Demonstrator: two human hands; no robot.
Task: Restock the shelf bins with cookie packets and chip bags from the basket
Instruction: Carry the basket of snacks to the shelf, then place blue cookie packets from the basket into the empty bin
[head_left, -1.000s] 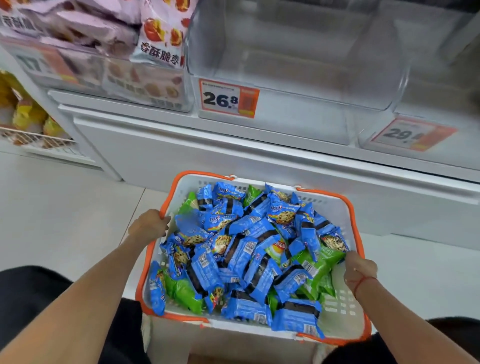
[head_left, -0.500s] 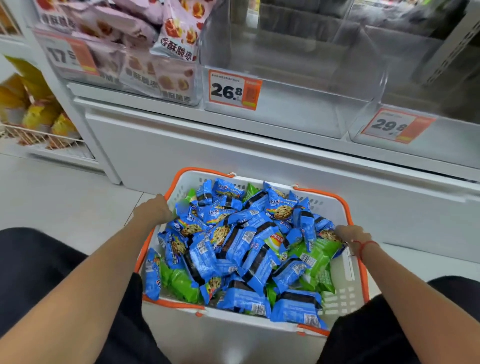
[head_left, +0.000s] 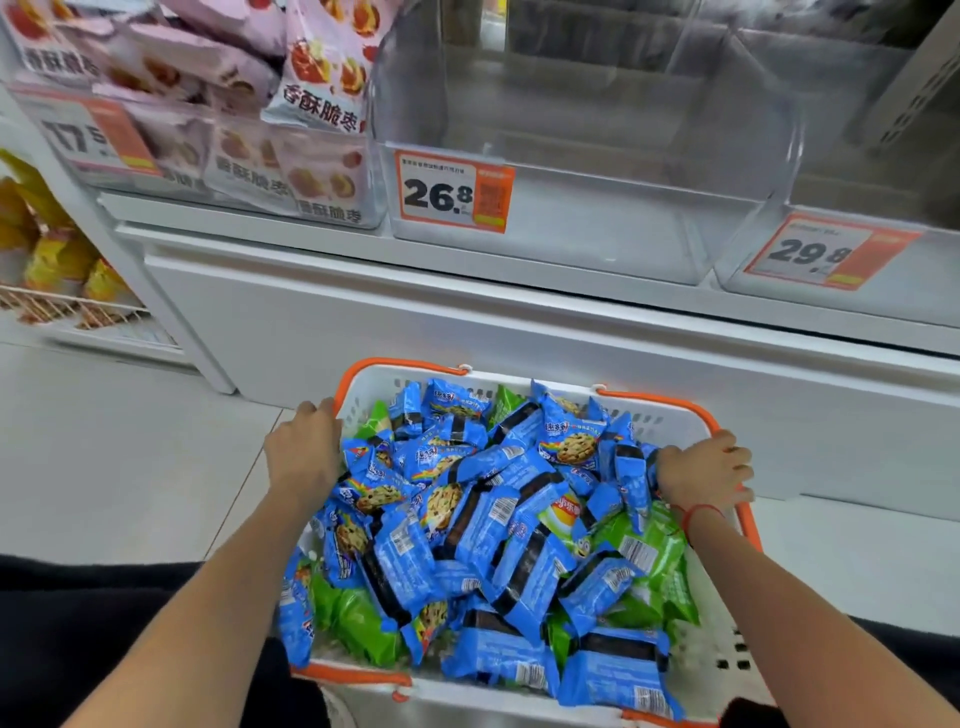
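Observation:
A white basket with orange rim (head_left: 649, 415) sits in front of me, heaped with several blue cookie packets (head_left: 483, 514) and green chip bags (head_left: 644, 545). My left hand (head_left: 304, 457) grips the basket's left rim, fingers curled over the orange edge. My right hand (head_left: 706, 473) grips the right rim the same way. Above, a clear shelf bin (head_left: 597, 223) with a 26.8 price tag stands with nothing in it, and another clear bin (head_left: 883, 156) tagged 29.8 is to its right.
A bin of pink snack bags (head_left: 249, 130) fills the shelf's left. A white cabinet front (head_left: 467, 322) runs below the bins. Yellow bags in a wire rack (head_left: 47, 260) stand at far left. Pale floor tiles (head_left: 130, 457) lie left of the basket.
The view has tilted up toward the shelf bins. Both hands have slid forward along the basket's side rims; the right one went from beside the packets to gripping the orange edge.

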